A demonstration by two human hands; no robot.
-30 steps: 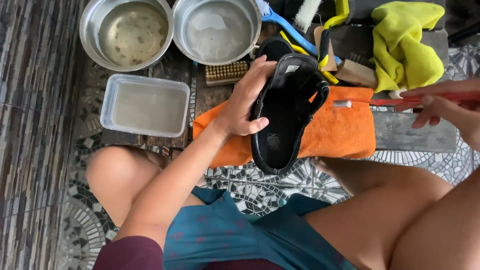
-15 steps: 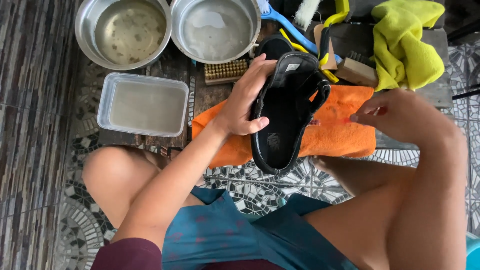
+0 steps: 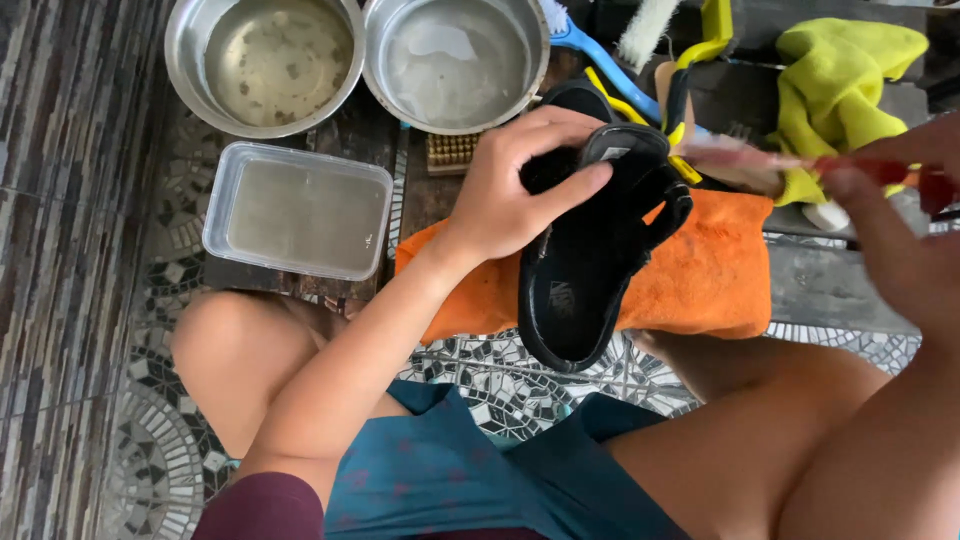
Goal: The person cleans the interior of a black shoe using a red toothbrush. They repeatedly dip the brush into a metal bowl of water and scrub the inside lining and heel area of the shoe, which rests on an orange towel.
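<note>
A black sandal [image 3: 590, 270] is held up by the left hand [image 3: 510, 195]. The fingers [image 3: 575, 180] are wrapped tight around its top strap, so the hand is closed on the sandal. The sandal is tipped with its inside facing up, and its heel end points down toward the knees. It is held just over an orange cloth [image 3: 700, 270], which is spread on a dark wooden board.

A small brush with a red handle [image 3: 800, 165] is gripped by the right hand [image 3: 900, 220]. The hand is closed around the handle. The brush is blurred, and its pale bristle end is seen near the top of the sandal. It cannot be told if the bristles touch the sandal.

Two round metal bowls are placed at the top. Cloudy water with bits in it is seen in the left bowl [image 3: 262, 62], and clearer water is seen in the right bowl [image 3: 455, 60]. A clear plastic tub [image 3: 298, 210] with water is set below the left bowl. A small wire brush [image 3: 452, 152] is laid just under the right bowl. A yellow cloth [image 3: 840, 90] is bunched up at the top right, and a blue-handled brush [image 3: 590, 45] is laid beside the right bowl.
</note>
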